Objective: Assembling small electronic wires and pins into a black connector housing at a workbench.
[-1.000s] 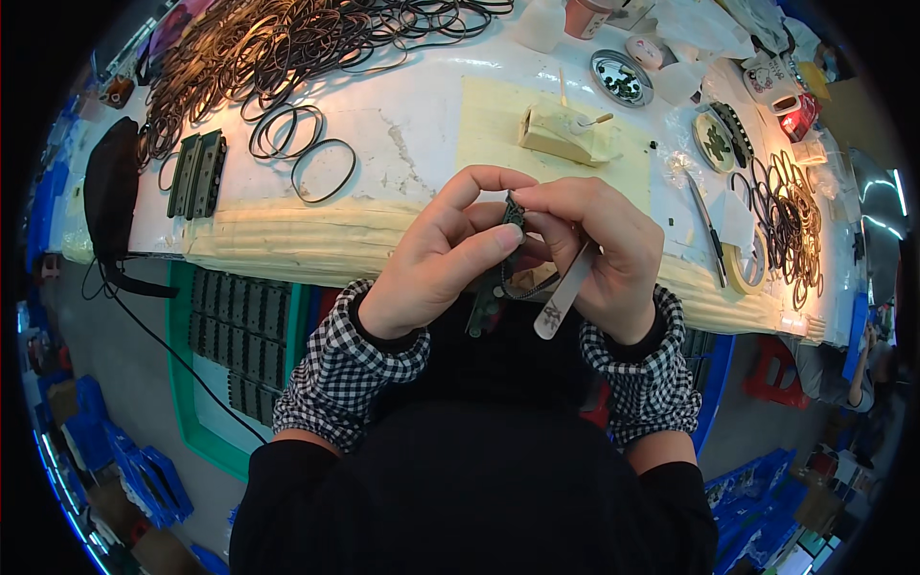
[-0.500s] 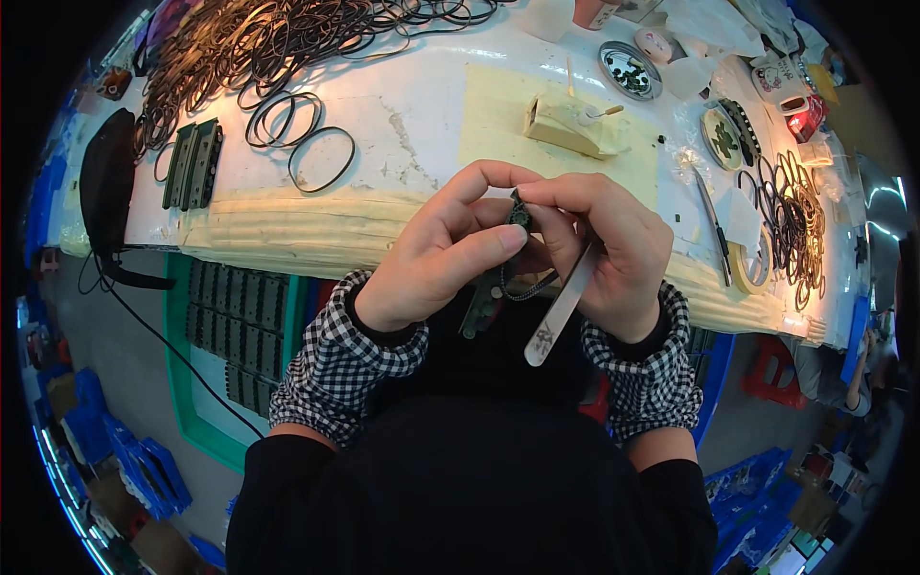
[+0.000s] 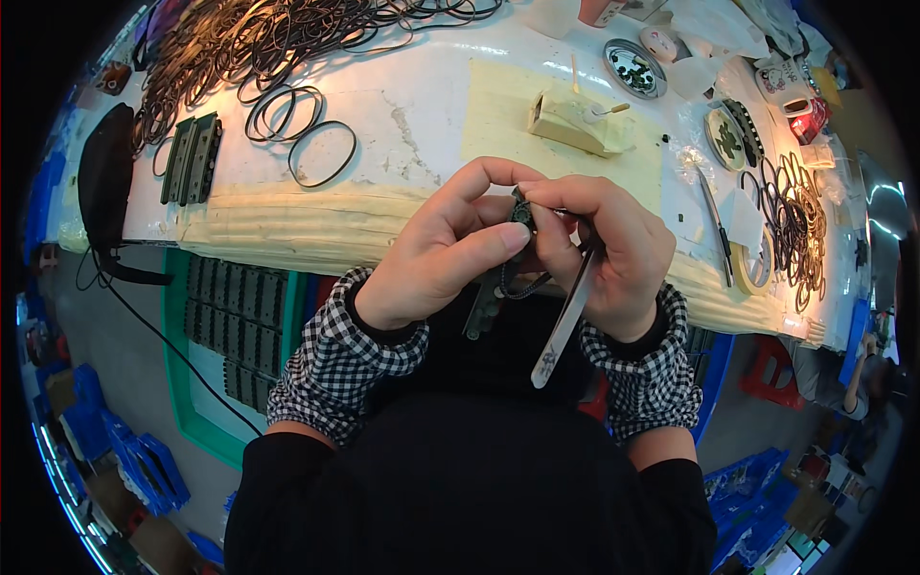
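Note:
My left hand (image 3: 431,254) is closed on a narrow dark green part (image 3: 521,213) with a small round piece on it, held between thumb and fingers in front of the table edge. The lower end of the part, with a thin dark band (image 3: 525,288) looping beside it, hangs below the fingers. My right hand (image 3: 618,254) is closed too; its thumb and index finger pinch the top of the same part. Tucked in the right palm are metal tweezers (image 3: 563,331), their flat end pointing down toward me. Their tips are hidden by the fingers.
Black rubber bands (image 3: 278,43) are heaped at the back left, near green slotted strips (image 3: 194,160). A yellow block (image 3: 570,125) with a small brush stands behind my hands. To the right lie a round dish (image 3: 634,69), a pen-like tool (image 3: 717,225) and a tape roll (image 3: 757,268).
The tweezers in my right hand have turned, their flat end swinging slightly downward and showing more edge-on. Both hands stay at the green part, which has barely shifted.

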Demonstrator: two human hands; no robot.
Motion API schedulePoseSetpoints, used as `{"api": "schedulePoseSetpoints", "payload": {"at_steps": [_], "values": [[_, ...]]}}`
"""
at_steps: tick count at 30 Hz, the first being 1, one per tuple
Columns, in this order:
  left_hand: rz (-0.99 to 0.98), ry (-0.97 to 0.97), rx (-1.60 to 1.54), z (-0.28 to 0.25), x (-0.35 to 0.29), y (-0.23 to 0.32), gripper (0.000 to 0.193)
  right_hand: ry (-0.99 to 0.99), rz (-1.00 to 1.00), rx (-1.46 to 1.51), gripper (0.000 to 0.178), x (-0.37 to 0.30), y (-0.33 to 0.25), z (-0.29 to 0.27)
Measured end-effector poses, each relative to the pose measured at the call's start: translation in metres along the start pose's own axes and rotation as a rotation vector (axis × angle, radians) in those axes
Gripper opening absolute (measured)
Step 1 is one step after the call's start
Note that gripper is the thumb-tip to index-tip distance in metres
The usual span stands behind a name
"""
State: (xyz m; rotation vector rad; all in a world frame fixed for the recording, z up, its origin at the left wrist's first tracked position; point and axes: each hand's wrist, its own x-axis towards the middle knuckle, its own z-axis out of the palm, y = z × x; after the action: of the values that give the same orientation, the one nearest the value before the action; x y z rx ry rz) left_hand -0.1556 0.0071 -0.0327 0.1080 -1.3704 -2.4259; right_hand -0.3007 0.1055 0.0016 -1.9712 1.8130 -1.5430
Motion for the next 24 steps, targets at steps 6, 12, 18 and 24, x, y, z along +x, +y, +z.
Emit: {"api": "schedulePoseSetpoints", "payload": {"at_steps": [6, 12, 18, 24], "values": [[-0.027, 0.016, -0.02, 0.0, 0.0, -0.002, 0.039, 0.007, -0.013, -0.038, 0.016, -0.002, 0.001, 0.0], [-0.022, -0.038, -0.034, -0.002, 0.0, -0.003, 0.038, -0.018, 0.02, -0.026, 0.014, -0.002, 0.002, -0.003], [-0.106, -0.086, -0.061, -0.003, 0.001, 0.001, 0.047, -0.105, 0.067, 0.012, 0.013, -0.001, 0.005, -0.014], [-0.115, -0.025, -0.014, 0.0, 0.001, 0.0, 0.046, -0.09, 0.047, 0.016, 0.012, -0.003, 0.006, -0.013]]}}
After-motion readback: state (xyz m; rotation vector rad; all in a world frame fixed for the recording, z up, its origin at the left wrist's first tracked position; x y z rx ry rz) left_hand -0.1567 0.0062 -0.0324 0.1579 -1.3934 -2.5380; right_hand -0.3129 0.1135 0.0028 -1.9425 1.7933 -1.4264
